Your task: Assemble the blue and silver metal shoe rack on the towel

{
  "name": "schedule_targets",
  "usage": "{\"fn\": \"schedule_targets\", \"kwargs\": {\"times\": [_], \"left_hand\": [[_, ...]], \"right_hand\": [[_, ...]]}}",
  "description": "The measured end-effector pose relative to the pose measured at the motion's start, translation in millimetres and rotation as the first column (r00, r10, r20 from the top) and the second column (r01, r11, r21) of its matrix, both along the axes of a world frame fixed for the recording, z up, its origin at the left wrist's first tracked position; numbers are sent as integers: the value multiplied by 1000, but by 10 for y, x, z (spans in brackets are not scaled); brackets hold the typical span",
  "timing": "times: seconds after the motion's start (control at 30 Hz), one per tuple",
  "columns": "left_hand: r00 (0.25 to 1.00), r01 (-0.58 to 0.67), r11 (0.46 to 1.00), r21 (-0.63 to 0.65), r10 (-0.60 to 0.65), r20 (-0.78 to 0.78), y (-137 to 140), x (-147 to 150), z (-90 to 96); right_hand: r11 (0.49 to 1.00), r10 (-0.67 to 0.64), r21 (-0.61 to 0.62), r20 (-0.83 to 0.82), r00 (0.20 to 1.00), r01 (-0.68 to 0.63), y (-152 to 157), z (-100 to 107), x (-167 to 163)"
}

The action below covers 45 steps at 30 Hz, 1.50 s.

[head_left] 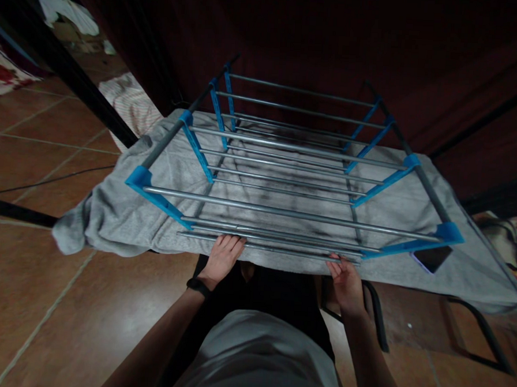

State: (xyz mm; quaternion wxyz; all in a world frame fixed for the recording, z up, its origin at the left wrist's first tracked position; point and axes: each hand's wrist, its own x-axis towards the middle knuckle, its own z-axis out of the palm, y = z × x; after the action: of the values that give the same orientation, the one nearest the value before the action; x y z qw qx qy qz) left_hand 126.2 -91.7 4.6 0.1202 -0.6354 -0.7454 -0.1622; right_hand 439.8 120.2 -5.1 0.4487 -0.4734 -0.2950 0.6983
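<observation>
A rack of grey metal tubes and blue plastic side pieces (140, 178) stands on a grey cloth-covered table (118, 221). Along the table's near edge, in front of the rack, lies a thin metal tube (285, 251), close to other tubes of the same kind. My left hand (228, 254), with a black band at the wrist, has its fingers closed over this tube left of its middle. Near the right end, the fingers of my right hand (344, 277) pinch the same tube. Both thumbs are partly hidden.
A phone (431, 257) lies on the cloth beneath the rack's right front corner. Dark red curtain (301, 34) hangs behind the table. Black metal legs (377, 318) stand below at the right, and a cable (55, 178) crosses the tiled floor at left.
</observation>
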Motion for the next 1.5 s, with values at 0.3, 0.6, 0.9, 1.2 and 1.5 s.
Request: {"fn": "schedule_targets", "kwargs": {"times": [0.3,0.6,0.9,1.2,1.5], "left_hand": [[1000,-3,1000,-15,3,-26,-17,-23,-63],[1000,-24,1000,-4,24,-12,-6,-2,-37],[1000,-9,1000,-2,9,-28,0,-7,-29],[999,7,1000,-27,-9,-48,-27,-38,-89],[998,-3,999,-48,0,-62,-29,-31,-78]], "right_hand": [[1000,1,0,16,1000,-1,-16,41,-18],[1000,5,12,28,1000,-6,-18,30,-15],[1000,-22,-8,11,1000,23,-2,-17,-8],[1000,-14,-11,13,1000,14,1,-11,-10],[998,-36,-45,-52,998,34,-5,50,-17]]}}
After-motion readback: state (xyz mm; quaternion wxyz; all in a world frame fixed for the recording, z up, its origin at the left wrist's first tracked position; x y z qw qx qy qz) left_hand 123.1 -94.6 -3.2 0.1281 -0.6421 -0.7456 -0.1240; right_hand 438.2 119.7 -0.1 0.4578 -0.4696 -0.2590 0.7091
